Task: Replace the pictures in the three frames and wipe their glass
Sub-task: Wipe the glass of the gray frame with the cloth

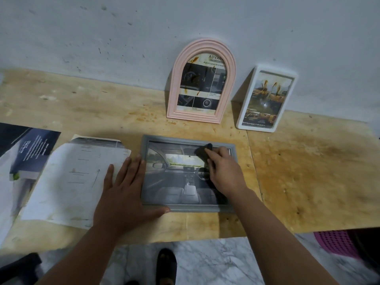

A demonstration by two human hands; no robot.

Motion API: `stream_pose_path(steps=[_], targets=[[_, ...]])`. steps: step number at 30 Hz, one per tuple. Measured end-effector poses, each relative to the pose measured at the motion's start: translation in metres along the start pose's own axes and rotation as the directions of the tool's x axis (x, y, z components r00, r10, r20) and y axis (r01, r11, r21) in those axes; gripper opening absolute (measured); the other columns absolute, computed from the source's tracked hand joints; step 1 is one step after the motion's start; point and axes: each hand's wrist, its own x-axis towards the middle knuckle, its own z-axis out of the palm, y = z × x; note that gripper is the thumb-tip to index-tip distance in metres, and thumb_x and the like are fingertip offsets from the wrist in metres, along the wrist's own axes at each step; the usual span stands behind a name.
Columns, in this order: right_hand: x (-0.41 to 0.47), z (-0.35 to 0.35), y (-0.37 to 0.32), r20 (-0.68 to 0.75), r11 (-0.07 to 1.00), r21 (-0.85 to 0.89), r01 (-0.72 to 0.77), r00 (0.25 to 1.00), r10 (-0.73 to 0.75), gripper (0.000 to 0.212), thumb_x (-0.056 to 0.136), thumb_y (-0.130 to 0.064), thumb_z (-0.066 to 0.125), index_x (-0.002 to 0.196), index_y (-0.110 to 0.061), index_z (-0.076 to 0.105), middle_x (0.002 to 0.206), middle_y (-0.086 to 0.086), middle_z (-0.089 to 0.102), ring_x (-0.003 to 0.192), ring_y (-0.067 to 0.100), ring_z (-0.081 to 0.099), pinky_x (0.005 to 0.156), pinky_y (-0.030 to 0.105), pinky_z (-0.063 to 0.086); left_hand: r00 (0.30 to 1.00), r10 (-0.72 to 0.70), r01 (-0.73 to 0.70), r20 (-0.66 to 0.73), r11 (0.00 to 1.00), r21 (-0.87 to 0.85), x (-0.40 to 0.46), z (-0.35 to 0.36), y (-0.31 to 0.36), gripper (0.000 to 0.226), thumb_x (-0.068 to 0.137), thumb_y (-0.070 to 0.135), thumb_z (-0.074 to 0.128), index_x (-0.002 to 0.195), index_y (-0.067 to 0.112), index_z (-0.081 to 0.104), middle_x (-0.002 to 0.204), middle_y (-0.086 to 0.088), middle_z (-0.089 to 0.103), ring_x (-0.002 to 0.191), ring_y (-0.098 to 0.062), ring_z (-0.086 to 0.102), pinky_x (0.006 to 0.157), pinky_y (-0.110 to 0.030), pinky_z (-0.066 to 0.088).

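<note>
Left hand point(125, 194) flat across grey frame point(185, 207) edge.

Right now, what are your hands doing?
Left hand flat, steadying grey frame. Right hand rubbing dark cloth on its glass. Nothing in the way.

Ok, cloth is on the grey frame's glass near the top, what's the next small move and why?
Probably draw the right hand and its dark cloth down toward the near edge of the grey frame. The cloth sits at the top right and the lower glass lies uncovered. Keep the left hand flat on the frame's left edge to steady it.
</note>
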Motion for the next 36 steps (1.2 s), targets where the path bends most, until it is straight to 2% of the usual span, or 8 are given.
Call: stream_pose_path(steps=[7,12,15,18,21,28,34,36], targets=[[-0.055,-0.003,-0.030,0.126,0.988,0.063,0.143,0.981,-0.150,0.035,0.101,-0.021,0.050,0.131,-0.020,0.066,0.114,0.001,0.057,0.090,0.026,0.063,0.066,0.039,0.055,1.000,0.003,-0.003,-0.009,1.000,-0.003,-0.001,-0.001,0.000,0.141,0.065,0.107,0.034,0.166,0.011,0.013,0.175,-0.006,0.005,0.162,-0.023,0.001,0.128,-0.061,0.008],[-0.060,-0.035,-0.032,0.371,0.975,0.214,0.057,0.919,-0.135,0.034,0.102,-0.020,0.052,0.132,-0.028,0.067,0.126,-0.006,0.062,0.109,0.020,0.063,0.090,0.035,0.053,1.000,-0.001,0.001,0.000,1.000,0.003,-0.001,0.000,0.000,0.141,0.065,0.108,0.034,0.166,0.011,0.013,0.175,-0.006,0.005,0.162,-0.022,0.000,0.128,-0.061,0.007],[-0.024,-0.046,-0.015,0.191,0.971,0.234,-0.057,0.982,0.011,0.034,0.102,-0.020,0.055,0.134,-0.028,0.066,0.124,-0.001,0.064,0.109,0.020,0.062,0.093,0.037,0.052,1.000,-0.006,0.006,0.004,1.000,0.008,0.000,-0.001,0.001,0.141,0.065,0.108,0.033,0.166,0.011,0.014,0.174,-0.007,0.008,0.162,-0.023,0.002,0.128,-0.061,0.007],[0.005,-0.025,0.000,-0.021,0.991,0.089,-0.104,0.994,0.106,0.037,0.103,-0.021,0.054,0.139,-0.021,0.062,0.119,0.005,0.060,0.099,0.029,0.063,0.078,0.042,0.055,1.000,-0.008,0.008,0.003,1.000,-0.001,-0.001,-0.002,0.001,0.141,0.065,0.108,0.033,0.166,0.011,0.012,0.174,-0.006,0.007,0.162,-0.021,-0.002,0.129,-0.059,0.004],[-0.002,0.000,0.000,0.032,0.998,-0.051,-0.046,0.998,0.047,0.040,0.102,-0.018,0.052,0.141,-0.020,0.061,0.122,0.007,0.058,0.098,0.031,0.062,0.071,0.038,0.053,1.000,-0.008,0.008,-0.001,1.000,-0.013,-0.001,-0.003,0.001,0.142,0.065,0.108,0.035,0.166,0.012,0.010,0.175,-0.005,0.006,0.162,-0.019,-0.004,0.129,-0.058,0.002],[-0.044,-0.009,-0.004,0.124,0.991,-0.022,0.128,0.984,-0.125,0.035,0.101,-0.020,0.052,0.133,-0.020,0.066,0.114,0.003,0.057,0.087,0.027,0.063,0.061,0.038,0.054,1.000,0.005,-0.005,-0.014,1.000,0.001,-0.001,-0.001,0.000,0.140,0.067,0.106,0.036,0.165,0.009,0.016,0.174,-0.008,0.011,0.162,-0.022,0.003,0.128,-0.061,0.008],[-0.044,-0.046,-0.001,0.424,0.987,0.162,0.012,0.902,-0.080,0.034,0.103,-0.022,0.054,0.135,-0.026,0.066,0.125,-0.003,0.062,0.108,0.022,0.063,0.090,0.034,0.052,1.000,0.002,-0.002,-0.015,1.000,0.006,-0.001,-0.001,0.000,0.139,0.066,0.106,0.038,0.165,0.010,0.018,0.173,-0.008,0.015,0.162,-0.023,0.006,0.127,-0.062,0.010],[-0.021,-0.058,0.004,0.384,0.973,0.210,-0.093,0.923,0.005,0.034,0.103,-0.019,0.055,0.133,-0.025,0.068,0.126,-0.003,0.065,0.113,0.019,0.061,0.093,0.030,0.048,1.000,-0.001,0.001,-0.015,1.000,0.003,0.000,-0.002,0.000,0.139,0.066,0.106,0.037,0.165,0.010,0.018,0.174,-0.008,0.014,0.162,-0.023,0.006,0.128,-0.061,0.009]])
